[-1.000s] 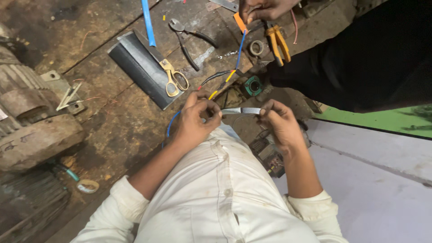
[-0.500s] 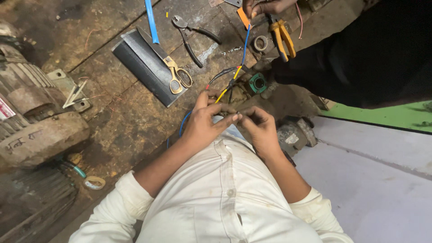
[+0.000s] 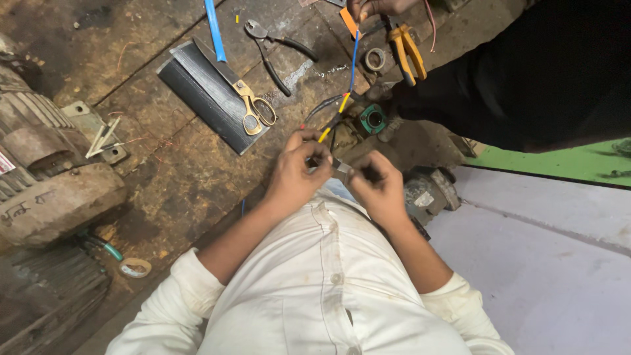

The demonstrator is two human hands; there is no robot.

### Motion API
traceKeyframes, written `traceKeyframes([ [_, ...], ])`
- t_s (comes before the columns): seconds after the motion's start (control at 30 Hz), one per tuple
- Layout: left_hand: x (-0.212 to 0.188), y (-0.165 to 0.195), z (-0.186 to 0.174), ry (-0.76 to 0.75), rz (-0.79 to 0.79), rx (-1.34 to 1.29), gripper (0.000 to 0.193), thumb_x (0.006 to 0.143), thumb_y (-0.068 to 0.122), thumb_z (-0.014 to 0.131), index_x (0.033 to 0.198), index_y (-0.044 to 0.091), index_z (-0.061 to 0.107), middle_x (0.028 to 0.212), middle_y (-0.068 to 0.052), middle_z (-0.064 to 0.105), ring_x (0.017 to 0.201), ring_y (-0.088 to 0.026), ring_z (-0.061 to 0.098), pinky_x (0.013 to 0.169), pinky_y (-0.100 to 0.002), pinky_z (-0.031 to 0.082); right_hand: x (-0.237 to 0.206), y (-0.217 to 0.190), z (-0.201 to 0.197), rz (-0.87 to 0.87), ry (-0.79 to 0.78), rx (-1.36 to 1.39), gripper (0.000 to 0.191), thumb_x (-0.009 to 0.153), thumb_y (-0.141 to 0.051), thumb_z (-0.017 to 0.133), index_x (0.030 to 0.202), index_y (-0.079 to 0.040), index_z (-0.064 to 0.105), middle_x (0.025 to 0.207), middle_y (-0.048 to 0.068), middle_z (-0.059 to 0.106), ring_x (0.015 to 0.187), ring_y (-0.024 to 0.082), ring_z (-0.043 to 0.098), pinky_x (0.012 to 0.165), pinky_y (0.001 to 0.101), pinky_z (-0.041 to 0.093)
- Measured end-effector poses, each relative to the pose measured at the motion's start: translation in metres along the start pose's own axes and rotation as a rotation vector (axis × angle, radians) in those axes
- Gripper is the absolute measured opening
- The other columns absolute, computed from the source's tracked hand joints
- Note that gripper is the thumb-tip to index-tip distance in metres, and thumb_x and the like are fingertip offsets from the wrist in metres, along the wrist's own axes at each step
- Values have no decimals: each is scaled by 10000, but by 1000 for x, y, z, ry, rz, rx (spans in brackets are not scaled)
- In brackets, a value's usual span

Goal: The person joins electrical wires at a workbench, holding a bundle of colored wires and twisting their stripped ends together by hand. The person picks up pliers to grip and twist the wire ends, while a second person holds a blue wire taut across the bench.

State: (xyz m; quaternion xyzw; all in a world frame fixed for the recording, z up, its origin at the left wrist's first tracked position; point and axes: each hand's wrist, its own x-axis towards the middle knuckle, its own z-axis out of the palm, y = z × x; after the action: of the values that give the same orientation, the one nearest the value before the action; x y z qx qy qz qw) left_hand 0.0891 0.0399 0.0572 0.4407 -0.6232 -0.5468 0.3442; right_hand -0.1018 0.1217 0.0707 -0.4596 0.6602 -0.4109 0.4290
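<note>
Two hands pinch a thin strip over a grimy workbench.

A grey electric motor [image 3: 52,177] lies far left; brass-handled scissors [image 3: 253,108] rest on a dark sheet [image 3: 197,85]. The left hand [image 3: 296,174] and right hand [image 3: 378,187] meet, fingers closed narrowly on a pale strip [image 3: 340,164] held just above the white shirt [image 3: 328,289].

From my feed the scene is dim and warm, lit softly from above. The white shirt [image 3: 322,296] and pale slab [image 3: 545,263] come out brightest, without glare. The dark sleeve [image 3: 526,72] loses all detail in shadow. My hands look slightly soft with motion blur, and the motor [image 3: 46,171] bends at the left edge.
</note>
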Motion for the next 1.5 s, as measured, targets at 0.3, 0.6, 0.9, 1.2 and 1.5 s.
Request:
traceKeyframes([
  [0.3,2,3,-18,-47,21,61,160,826,140,772,934,35,719,1261,-175,604,1140,-295,651,919,-366,528,3,-11,-33,-119,-95,-411,259,962,-136,696,1174,7,650,1065,123,703,915,204,684,824,330,547],
  [0.6,1,7,-20,-34,139,111,202,880,195,764,998,33,738,1262,-178,610,1199,-324,628,987,-395,502,42,-33,2,-210,-361,-94,335,946,-109,728,1244,1,623,1105,99,741,1038,161,713,918,330,572],
  [0.9,21,15,-7,76,-104,130,402,951,358,679,1187,36,639,1004,-153,684,930,-333,698,828,-411,537,73,14,-27,175,-344,363,196,1005,-106,689,1179,-24,655,1138,44,697,1043,138,618,945,330,516],
  [1.2,54,8,23,57,10,422,206,944,171,697,1079,16,708,1026,-213,679,990,-406,663,862,-468,527,114,5,-51,110,-443,846,166,1036,-149,692,1155,-47,635,1283,126,664,1070,201,642,989,379,496],
  [1.5,42,3,51,104,304,446,211,956,177,699,953,-32,663,1467,-429,349,1321,-553,426,1067,-511,413,108,17,-74,92,-392,984,175,1013,-206,711,1111,-78,645,1350,155,643,1066,193,644,992,362,497],
])
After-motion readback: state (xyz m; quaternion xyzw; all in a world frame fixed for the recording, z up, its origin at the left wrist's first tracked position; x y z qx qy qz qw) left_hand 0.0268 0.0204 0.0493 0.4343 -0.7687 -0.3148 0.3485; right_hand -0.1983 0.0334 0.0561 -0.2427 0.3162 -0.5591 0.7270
